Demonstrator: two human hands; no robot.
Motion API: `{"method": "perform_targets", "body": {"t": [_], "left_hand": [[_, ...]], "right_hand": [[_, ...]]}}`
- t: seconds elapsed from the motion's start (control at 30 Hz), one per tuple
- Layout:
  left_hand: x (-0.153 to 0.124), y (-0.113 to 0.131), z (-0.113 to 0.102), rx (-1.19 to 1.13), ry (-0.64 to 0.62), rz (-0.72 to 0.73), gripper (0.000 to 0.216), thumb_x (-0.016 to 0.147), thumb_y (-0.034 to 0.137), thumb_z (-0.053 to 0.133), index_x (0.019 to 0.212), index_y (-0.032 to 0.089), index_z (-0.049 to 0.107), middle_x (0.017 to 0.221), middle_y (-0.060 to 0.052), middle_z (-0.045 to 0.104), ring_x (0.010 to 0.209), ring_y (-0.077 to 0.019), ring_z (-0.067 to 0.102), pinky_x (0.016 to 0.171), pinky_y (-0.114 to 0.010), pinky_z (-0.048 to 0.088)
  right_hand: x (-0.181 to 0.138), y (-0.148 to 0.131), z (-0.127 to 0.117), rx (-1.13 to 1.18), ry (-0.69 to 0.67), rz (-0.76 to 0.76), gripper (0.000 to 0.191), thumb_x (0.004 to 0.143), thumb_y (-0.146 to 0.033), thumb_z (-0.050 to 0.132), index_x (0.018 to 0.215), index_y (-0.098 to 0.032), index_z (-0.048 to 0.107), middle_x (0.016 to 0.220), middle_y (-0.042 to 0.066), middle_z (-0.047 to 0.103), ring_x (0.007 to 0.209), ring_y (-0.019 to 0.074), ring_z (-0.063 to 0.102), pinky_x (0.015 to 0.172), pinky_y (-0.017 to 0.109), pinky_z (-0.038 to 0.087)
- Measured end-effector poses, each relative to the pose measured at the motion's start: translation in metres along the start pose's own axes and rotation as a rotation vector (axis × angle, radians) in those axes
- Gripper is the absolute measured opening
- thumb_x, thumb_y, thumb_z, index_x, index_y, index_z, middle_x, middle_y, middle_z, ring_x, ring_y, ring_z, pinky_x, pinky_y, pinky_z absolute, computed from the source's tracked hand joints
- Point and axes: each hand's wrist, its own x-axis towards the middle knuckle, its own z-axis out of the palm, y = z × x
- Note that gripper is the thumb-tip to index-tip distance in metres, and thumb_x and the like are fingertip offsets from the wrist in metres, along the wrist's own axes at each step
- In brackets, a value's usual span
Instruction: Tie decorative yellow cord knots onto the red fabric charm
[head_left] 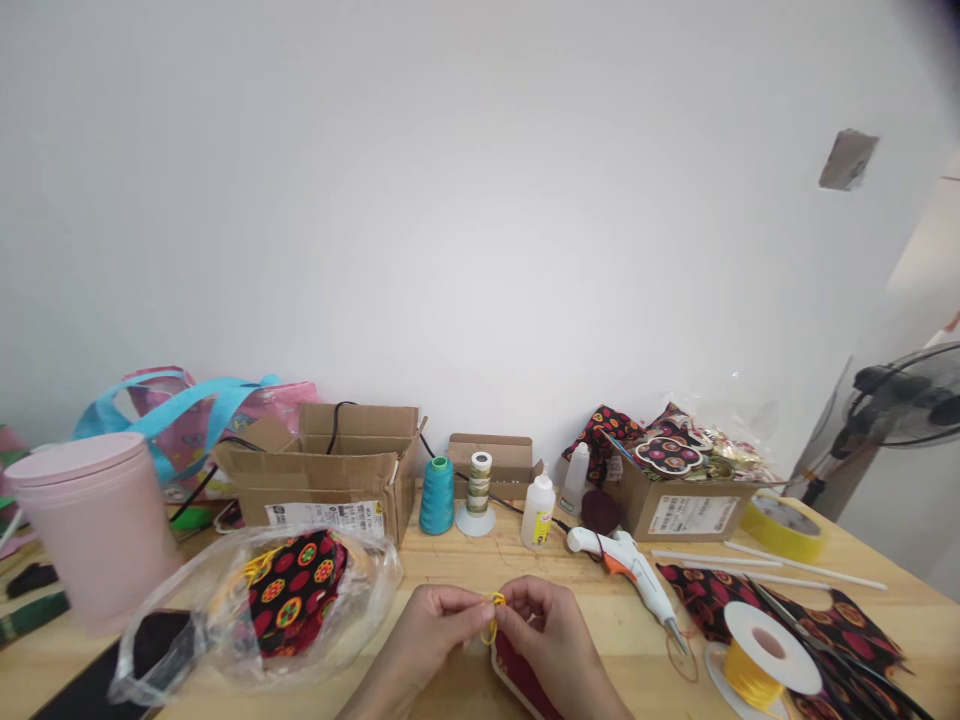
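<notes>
Left hand (437, 635) and right hand (551, 630) close together, fingers of both pinching yellow cord (490, 632), pale-edged dark red piece (521, 682) just below the fingers, glue gun (634, 568) to their right, bagged patterned fabric (296, 598) to their left.

Left hand (442, 622), just past six o'clock: bare, slim-fingered; left forearm (381, 690) bare down to the lower edge. Right hand (546, 625), just short of six: bare, rounded knuckles; right forearm (594, 690) likewise bare.
</notes>
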Motion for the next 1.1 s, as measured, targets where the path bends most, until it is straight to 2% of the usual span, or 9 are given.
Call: {"method": "perform_targets", "body": {"t": [0.27, 0.47, 0.63, 0.87, 1.1], "left_hand": [[0.0019, -0.0014, 0.0006, -0.046, 0.006, 0.005, 0.036, 0.053, 0.048, 0.061, 0.054, 0.012, 0.061, 0.034, 0.01, 0.031, 0.032, -0.0019, 0.015, 0.037, -0.021, 0.007], [-0.0002, -0.0004, 0.001, -0.001, 0.017, 0.028, 0.041, 0.051, 0.05, 0.061, 0.06, 0.01, 0.065, 0.032, 0.011, 0.026, 0.033, -0.0029, 0.015, 0.038, -0.022, 0.009], [0.0014, -0.0033, 0.001, 0.042, 0.035, 0.054, 0.04, 0.051, 0.049, 0.061, 0.06, 0.011, 0.067, 0.034, 0.01, 0.029, 0.036, -0.0039, 0.018, 0.039, -0.022, 0.013], [0.0006, 0.0005, 0.004, 0.011, 0.089, 0.062, 0.03, 0.05, 0.041, 0.064, 0.057, 0.011, 0.065, 0.036, 0.008, 0.041, 0.038, -0.0046, 0.027, 0.041, -0.02, 0.022], [-0.0008, 0.0002, 0.0059, 0.066, 0.104, 0.125, 0.02, 0.056, 0.03, 0.06, 0.058, 0.011, 0.065, 0.053, -0.001, 0.062, 0.052, -0.0121, 0.049, 0.05, -0.022, 0.035]], "right_hand": [[0.0004, -0.0006, -0.001, -0.005, 0.0, -0.024, 0.027, 0.064, -0.038, 0.057, 0.065, -0.012, 0.062, 0.056, 0.002, 0.059, 0.048, 0.0097, 0.048, 0.044, 0.018, 0.035], [0.0006, 0.0023, 0.0001, 0.007, 0.002, -0.01, 0.026, 0.062, -0.037, 0.058, 0.065, -0.012, 0.063, 0.056, 0.002, 0.06, 0.047, 0.0098, 0.048, 0.043, 0.018, 0.035], [-0.0009, -0.0008, 0.001, 0.037, -0.014, 0.003, 0.023, 0.063, -0.034, 0.058, 0.066, -0.012, 0.064, 0.057, 0.002, 0.059, 0.048, 0.0097, 0.047, 0.044, 0.018, 0.034], [-0.0022, -0.0043, 0.0017, 0.078, -0.024, 0.033, 0.018, 0.063, -0.028, 0.056, 0.064, -0.011, 0.064, 0.052, 0.0, 0.056, 0.044, 0.0084, 0.044, 0.041, 0.017, 0.033], [-0.0015, -0.0057, 0.0009, 0.018, -0.016, 0.013, 0.02, 0.064, -0.029, 0.056, 0.067, -0.013, 0.067, 0.052, 0.001, 0.058, 0.045, 0.0095, 0.045, 0.041, 0.018, 0.034]]}}
